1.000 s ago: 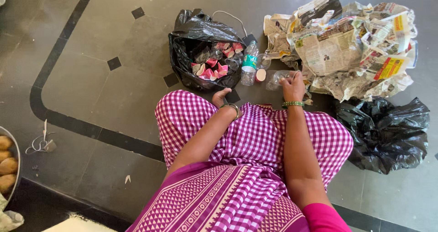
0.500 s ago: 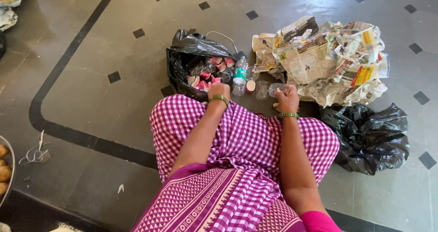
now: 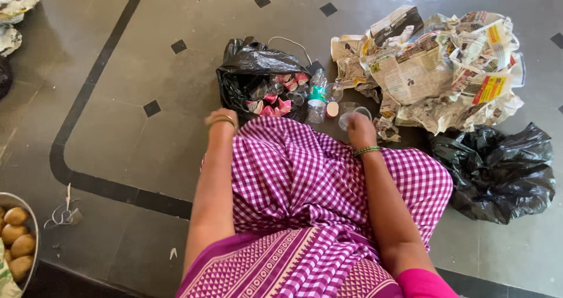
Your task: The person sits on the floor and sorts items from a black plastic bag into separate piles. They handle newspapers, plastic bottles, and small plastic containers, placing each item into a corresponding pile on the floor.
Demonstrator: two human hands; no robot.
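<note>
My right hand reaches over my checked purple lap, its fingers on a clear plastic cup that rests on the floor. My left hand is beside my left knee, at the lower left edge of an open black bag; its fingers are hidden. The bag holds several crushed pink and white cups. A clear plastic bottle with a green label stands at the bag's right side. A small white and red cup lies next to the bottle.
A heap of crumpled newspaper lies at the far right. A second, closed black bag sits by my right knee. A metal bowl of potatoes is at the lower left, with white string close by.
My left hand has swung from the middle of my lap out to the left of my knee. The right hand has drawn the clear cup a little nearer. The view has shifted.
</note>
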